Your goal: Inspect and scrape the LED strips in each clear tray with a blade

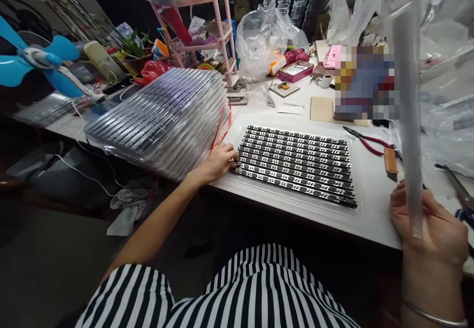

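Several black strips with silvery parts [296,162] lie side by side in a clear plastic tray [218,184] on the white table. My left hand [219,161] is at the tray's left edge, its fingers bent and closed at the strip ends; what they pinch, if anything, is hidden. On the right, my right hand [429,224] grips a long translucent plastic tube [407,105], held upright. A tall stack of clear trays [159,115], its top one filled with similar dark strips, stands left of my left hand.
Red-handled pliers [370,145] and an orange-brown handled tool [390,162] lie beyond my right hand. Plastic bags [440,101] crowd the right side. At the back stands a pink rack [218,26]; a blue fan [40,59] is at far left. A cord [87,145] hangs off the table edge.
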Action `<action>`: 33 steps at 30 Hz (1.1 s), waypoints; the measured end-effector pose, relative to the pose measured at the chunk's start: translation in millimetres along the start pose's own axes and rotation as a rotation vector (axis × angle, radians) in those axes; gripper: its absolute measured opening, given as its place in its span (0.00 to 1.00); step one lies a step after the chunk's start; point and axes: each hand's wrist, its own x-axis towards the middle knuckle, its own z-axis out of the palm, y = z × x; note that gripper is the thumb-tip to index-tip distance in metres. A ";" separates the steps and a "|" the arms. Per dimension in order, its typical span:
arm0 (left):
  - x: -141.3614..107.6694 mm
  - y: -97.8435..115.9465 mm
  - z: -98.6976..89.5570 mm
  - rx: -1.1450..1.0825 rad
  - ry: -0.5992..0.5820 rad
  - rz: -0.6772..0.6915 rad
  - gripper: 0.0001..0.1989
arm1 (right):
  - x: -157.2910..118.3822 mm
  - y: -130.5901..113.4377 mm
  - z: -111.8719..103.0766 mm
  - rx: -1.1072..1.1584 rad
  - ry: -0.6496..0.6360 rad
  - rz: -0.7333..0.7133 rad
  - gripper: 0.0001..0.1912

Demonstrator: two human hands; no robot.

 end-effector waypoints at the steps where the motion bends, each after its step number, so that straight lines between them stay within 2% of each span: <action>1: -0.5 -0.6 0.0 0.004 -0.005 0.008 0.03 | 0.0 0.6 0.0 0.089 -0.011 0.062 0.18; 4: -3.0 -1.4 2.0 0.004 0.001 0.017 0.04 | -1.6 -0.6 0.6 0.239 -0.008 0.163 0.17; 11: -6.7 0.2 7.2 -0.071 0.034 0.005 0.06 | -3.7 -6.5 2.8 0.311 0.042 0.172 0.12; 16: -8.7 5.6 -2.7 -0.106 0.172 -0.060 0.11 | -1.1 -3.2 3.8 0.310 0.060 0.151 0.07; 18: -9.2 11.0 -9.1 -0.264 0.249 -0.159 0.13 | 0.2 -3.7 4.9 0.334 0.059 0.162 0.07; 20: -7.2 18.4 -17.0 -0.571 0.297 -0.295 0.15 | 1.2 -7.9 6.2 0.377 0.071 0.166 0.09; 22: -1.6 27.9 -26.8 -0.922 0.294 -0.387 0.19 | 1.5 -17.0 8.3 0.446 0.076 0.153 0.13; 25: 11.6 45.3 -43.3 -1.283 0.245 -0.413 0.28 | 0.1 -38.6 13.7 0.569 -0.030 0.083 0.23; 28: 23.4 59.4 -55.1 -1.421 0.173 -0.433 0.36 | -2.0 -62.2 20.3 0.595 -0.213 -0.006 0.33; 31: 26.6 62.0 -56.8 -1.384 0.081 -0.505 0.31 | -2.8 -77.0 23.1 0.569 -0.338 -0.063 0.33; 33: 23.3 57.6 -54.2 -1.340 0.098 -0.525 0.22 | -2.9 -78.3 20.7 0.545 -0.343 -0.065 0.29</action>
